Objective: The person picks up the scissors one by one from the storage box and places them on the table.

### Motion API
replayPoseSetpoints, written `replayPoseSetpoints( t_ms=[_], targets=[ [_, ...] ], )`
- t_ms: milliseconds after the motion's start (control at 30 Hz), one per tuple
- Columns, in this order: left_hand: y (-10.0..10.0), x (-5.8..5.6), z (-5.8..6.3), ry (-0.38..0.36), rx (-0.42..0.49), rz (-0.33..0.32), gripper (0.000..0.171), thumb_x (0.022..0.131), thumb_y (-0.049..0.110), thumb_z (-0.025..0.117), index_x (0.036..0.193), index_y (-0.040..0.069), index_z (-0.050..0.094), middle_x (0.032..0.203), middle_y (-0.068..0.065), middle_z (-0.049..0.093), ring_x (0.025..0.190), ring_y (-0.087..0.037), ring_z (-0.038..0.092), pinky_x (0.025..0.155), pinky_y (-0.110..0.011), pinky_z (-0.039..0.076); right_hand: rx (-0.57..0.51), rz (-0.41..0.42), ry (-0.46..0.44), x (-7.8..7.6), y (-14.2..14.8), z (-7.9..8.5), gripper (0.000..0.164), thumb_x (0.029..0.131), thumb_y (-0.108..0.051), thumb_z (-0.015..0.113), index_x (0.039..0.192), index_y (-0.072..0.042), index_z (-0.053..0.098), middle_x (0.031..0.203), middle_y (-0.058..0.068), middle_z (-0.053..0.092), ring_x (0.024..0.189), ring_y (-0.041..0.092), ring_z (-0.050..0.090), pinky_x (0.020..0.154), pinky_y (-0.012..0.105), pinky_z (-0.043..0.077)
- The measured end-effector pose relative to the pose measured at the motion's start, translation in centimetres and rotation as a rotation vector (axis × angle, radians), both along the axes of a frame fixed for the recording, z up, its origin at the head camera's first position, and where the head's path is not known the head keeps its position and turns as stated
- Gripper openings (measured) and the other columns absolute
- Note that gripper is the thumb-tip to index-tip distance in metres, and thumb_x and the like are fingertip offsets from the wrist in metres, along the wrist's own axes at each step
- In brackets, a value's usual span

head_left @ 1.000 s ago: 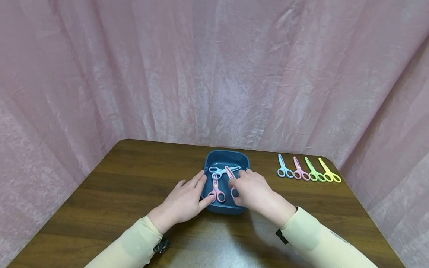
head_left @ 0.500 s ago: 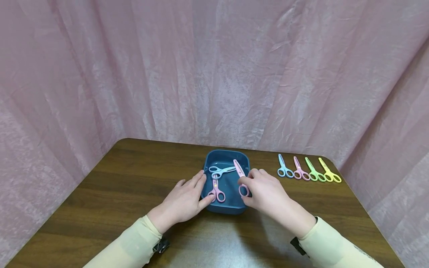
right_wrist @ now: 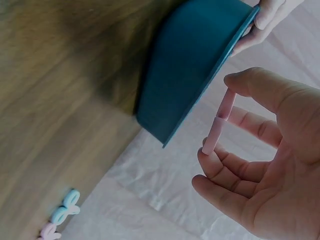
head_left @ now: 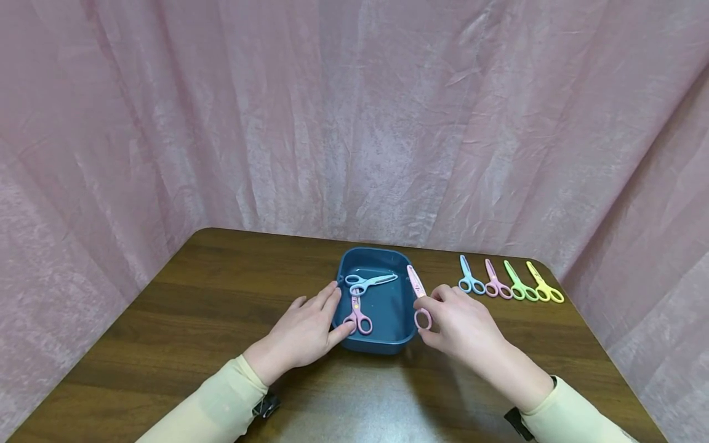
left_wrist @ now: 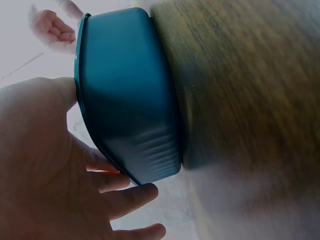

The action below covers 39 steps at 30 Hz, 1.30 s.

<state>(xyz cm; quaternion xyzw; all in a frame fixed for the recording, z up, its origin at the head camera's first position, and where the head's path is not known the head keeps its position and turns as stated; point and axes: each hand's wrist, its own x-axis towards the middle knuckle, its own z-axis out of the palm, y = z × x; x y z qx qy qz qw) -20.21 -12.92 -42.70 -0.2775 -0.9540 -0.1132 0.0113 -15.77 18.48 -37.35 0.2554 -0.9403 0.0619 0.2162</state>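
My right hand [head_left: 462,320] pinches a pair of pink scissors [head_left: 416,284] by the handles, just past the right rim of a blue plastic bin [head_left: 376,347]. In the right wrist view the thumb and fingers hold the pink scissors [right_wrist: 220,120] edge-on, apart from the bin. My left hand [head_left: 301,332] rests on the bin's left rim, its fingers fairly straight; the left wrist view shows them touching the bin's edge [left_wrist: 125,90]. Inside the bin lie light blue scissors [head_left: 371,283] across another pink pair [head_left: 359,317].
To the right, a row of scissors lies on the brown wooden table [head_left: 249,277]: blue [head_left: 469,277], pink [head_left: 496,283], green [head_left: 519,283] and yellow [head_left: 544,284]. A pink curtain [head_left: 354,123] hangs behind the table.
My right hand has lifted the pink scissors from inside the bin and carried them right, beyond its rim. The left hand has stayed in place.
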Motion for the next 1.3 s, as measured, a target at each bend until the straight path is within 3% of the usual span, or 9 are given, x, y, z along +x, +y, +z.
replayPoseSetpoints(
  t_ms=[600, 967, 1300],
  targets=[
    [-0.1, 0.0, -0.3, 0.017, 0.004, -0.003, 0.089, 0.112, 0.068, 0.044, 0.168, -0.001, 0.041, 0.178, -0.019, 0.032, 0.161, -0.035, 0.038, 0.123, -0.069, 0.036, 0.008, -0.078, -0.016, 0.4, 3.9, -1.4, 0.031, 0.073, -0.016, 0.095, 0.096, -0.026, 0.076, 0.094, 0.000, 0.068, 0.081, 0.023, 0.065, 0.060, 0.041, 0.050],
    [-0.1, -0.1, -0.3, 0.012, 0.002, 0.000, 0.089, 0.112, 0.068, 0.045, 0.169, 0.000, 0.041, 0.178, -0.018, 0.032, 0.162, -0.035, 0.038, 0.123, -0.069, 0.035, 0.058, -0.116, -0.147, 0.1, 4.8, -3.3, 0.027, 0.076, -0.018, 0.091, 0.087, -0.027, 0.069, 0.085, -0.004, 0.059, 0.074, 0.021, 0.057, 0.057, 0.040, 0.046],
    [0.0, -0.1, -0.3, 0.009, -0.003, 0.003, 0.090, 0.112, 0.069, 0.044, 0.169, 0.000, 0.040, 0.179, -0.017, 0.031, 0.162, -0.034, 0.037, 0.124, -0.068, 0.034, 0.094, -0.130, -0.207, -0.1, 4.9, -4.1, 0.022, 0.079, -0.018, 0.089, 0.089, -0.027, 0.072, 0.083, -0.004, 0.058, 0.073, 0.022, 0.057, 0.059, 0.041, 0.048]
  ],
)
